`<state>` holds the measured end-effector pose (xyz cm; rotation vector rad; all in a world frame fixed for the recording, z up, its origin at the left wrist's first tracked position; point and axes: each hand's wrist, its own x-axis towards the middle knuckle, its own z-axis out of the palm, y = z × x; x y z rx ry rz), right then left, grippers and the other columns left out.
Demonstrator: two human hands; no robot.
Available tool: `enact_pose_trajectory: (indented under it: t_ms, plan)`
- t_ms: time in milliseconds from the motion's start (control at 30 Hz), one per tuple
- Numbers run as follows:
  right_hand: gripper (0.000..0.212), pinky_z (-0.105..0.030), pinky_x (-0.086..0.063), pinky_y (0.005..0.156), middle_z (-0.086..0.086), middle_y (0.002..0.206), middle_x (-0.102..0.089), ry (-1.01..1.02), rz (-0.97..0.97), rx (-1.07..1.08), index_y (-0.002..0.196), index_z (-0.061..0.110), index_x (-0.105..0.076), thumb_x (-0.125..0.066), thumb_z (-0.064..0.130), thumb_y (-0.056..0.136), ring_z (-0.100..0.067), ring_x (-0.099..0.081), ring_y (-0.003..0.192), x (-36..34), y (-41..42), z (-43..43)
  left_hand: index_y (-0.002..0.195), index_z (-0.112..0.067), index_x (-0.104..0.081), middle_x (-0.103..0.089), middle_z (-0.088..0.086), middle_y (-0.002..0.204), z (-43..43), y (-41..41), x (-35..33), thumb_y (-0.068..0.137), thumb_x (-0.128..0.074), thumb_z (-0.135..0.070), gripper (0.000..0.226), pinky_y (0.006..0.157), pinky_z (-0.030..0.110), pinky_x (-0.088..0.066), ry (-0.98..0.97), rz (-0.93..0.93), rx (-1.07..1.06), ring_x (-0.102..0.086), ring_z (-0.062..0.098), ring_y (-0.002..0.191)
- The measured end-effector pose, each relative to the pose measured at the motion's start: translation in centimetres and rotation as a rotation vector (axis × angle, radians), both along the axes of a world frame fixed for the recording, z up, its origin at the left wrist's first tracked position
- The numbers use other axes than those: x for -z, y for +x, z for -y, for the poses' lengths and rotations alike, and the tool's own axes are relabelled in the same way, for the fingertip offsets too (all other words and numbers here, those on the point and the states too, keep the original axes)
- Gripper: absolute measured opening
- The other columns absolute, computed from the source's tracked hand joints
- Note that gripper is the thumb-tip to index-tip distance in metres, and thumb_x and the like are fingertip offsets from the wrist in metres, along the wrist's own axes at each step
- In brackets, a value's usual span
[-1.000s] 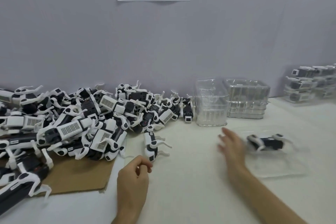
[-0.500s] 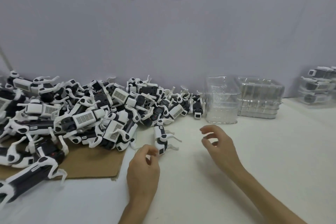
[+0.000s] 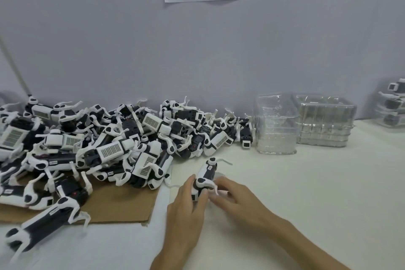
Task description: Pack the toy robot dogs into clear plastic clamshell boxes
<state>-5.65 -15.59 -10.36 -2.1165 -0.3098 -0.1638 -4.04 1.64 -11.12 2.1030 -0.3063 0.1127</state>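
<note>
Both hands are together on one toy robot dog (image 3: 208,173), which lies on its side on the white desk (image 3: 306,193), apart from the rest. The left hand (image 3: 186,208) grips its near end, thumb on one flank and fingers curled over the other. The right hand (image 3: 238,199) comes in from the other side, and its fingertips seem to pinch the thin white leg that sticks out at that end. The dog's far end points away from the person, with another white leg splayed out beyond the fingers.

To the left of the hands, the big pile of toy dogs (image 3: 114,149) spills over a cardboard sheet (image 3: 122,206). Beyond the right hand, near the wall, stand a nested stack of clear clamshell boxes (image 3: 276,129) and a second stack (image 3: 324,123) just beside it. Further right, at the edge of view, sit a few packed boxes (image 3: 392,107).

I take this to be the pick-up and tidy step, ahead of boxing. No open box lies by the hands, so one has to come off the stack first. To do it well, I would carry the weight by the body with the left hand and use the right only to fold the legs in gently. Those legs look thin and springy, so they could catch on a box rim or bend if forced. Lifting straight up should also keep the dog clear of the pile's tangled legs.
</note>
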Motion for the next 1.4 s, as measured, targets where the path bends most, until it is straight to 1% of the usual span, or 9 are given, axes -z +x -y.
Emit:
enact_pose_trajectory:
  t_ms: [167,333,467,633,767,933,1067,1200,1400]
  plan:
    - [0.045,-0.023,-0.048,0.090,0.026,0.131,-0.058,-0.142,0.085,-0.092,0.127,0.038,-0.062,-0.064,0.016,0.088,-0.001,-0.055,0.121,-0.2,-2.0,1.6,0.123,-0.047,-0.055,-0.057,-0.025,0.115,0.2,-0.2,0.2,0.096,-0.062,-0.036,0.030,0.082,0.001,-0.038,-0.089,0.119,0.001,-0.050,-0.018,0.108]
    - [0.045,-0.025,-0.045,0.096,0.017,0.123,-0.061,-0.163,0.247,0.246,0.122,0.034,-0.062,-0.072,0.007,0.088,0.004,-0.057,0.107,-2.6,0.3,6.2,0.111,-0.050,-0.062,-0.057,-0.032,0.110,0.2,-0.1,0.4,0.091,-0.071,-0.027,0.032,0.078,0.005,-0.042,-0.144,0.181,-0.012,-0.055,-0.011,0.106]
    - [0.046,-0.034,-0.037,0.107,0.002,0.134,-0.062,-0.427,0.373,0.535,0.133,0.018,-0.061,-0.070,0.010,0.089,-0.018,-0.055,0.122,-6.4,4.5,11.3,0.104,-0.048,-0.067,-0.063,-0.022,0.104,0.2,0.2,0.6,0.087,-0.077,-0.020,0.034,0.071,0.006,-0.045,-0.176,0.208,-0.083,-0.057,-0.008,0.102]
    - [0.062,-0.041,-0.028,0.111,0.005,0.155,-0.043,-0.918,0.196,0.699,0.153,0.025,-0.036,-0.059,0.026,0.095,-0.020,-0.035,0.143,-9.0,8.8,16.2,0.100,-0.036,-0.072,-0.061,-0.014,0.104,0.0,0.7,0.8,0.082,-0.081,-0.010,0.033,0.070,0.003,-0.044,-0.275,0.216,-0.250,-0.057,-0.010,0.098]
    - [0.060,-0.045,-0.021,0.116,0.005,0.156,-0.041,-1.073,0.049,0.669,0.155,0.025,-0.029,-0.050,0.036,0.100,-0.019,-0.035,0.145,-8.2,10.4,17.9,0.106,-0.022,-0.075,-0.059,-0.004,0.111,-0.3,1.4,0.8,0.086,-0.075,-0.005,0.027,0.085,0.026,-0.047,-0.391,0.138,-0.348,-0.059,0.018,0.110]
    - [0.037,-0.042,-0.020,0.114,0.006,0.139,-0.060,-0.935,0.127,0.717,0.137,0.030,-0.055,-0.056,0.033,0.100,-0.020,-0.050,0.132,-7.2,10.5,18.5,0.114,-0.025,-0.068,-0.053,-0.005,0.121,-0.3,1.4,-0.1,0.096,-0.063,-0.010,0.023,0.071,0.009,-0.041,-0.483,0.018,-0.315,-0.056,0.012,0.107]
    - [0.030,-0.043,-0.023,0.109,-0.001,0.116,-0.071,-0.691,0.360,0.820,0.121,0.020,-0.068,-0.067,0.014,0.092,-0.027,-0.060,0.114,-7.8,9.8,17.9,0.118,-0.025,-0.066,-0.056,-0.003,0.131,-0.3,1.3,-0.2,0.096,-0.060,-0.002,0.033,0.078,0.002,-0.040,-0.393,0.020,-0.214,-0.051,0.013,0.121]
    - [0.033,-0.042,-0.025,0.107,-0.004,0.111,-0.071,-0.505,0.567,0.872,0.116,0.015,-0.069,-0.069,0.004,0.086,-0.030,-0.061,0.111,-9.6,8.5,15.3,0.137,-0.022,-0.059,-0.043,0.001,0.153,-0.1,1.1,0.1,0.097,-0.058,-0.004,0.044,0.097,0.015,-0.036,-0.277,-0.014,-0.159,-0.042,0.010,0.136]
    - [0.036,-0.030,-0.028,0.099,0.004,0.106,-0.071,-0.286,0.733,0.649,0.112,0.017,-0.067,-0.064,0.008,0.078,-0.015,-0.061,0.103,-8.7,3.3,8.4,0.143,-0.030,-0.051,-0.028,-0.006,0.162,0.0,0.6,0.1,0.099,-0.058,-0.015,0.046,0.112,0.031,-0.036,-0.185,0.051,-0.186,-0.037,0.013,0.143]
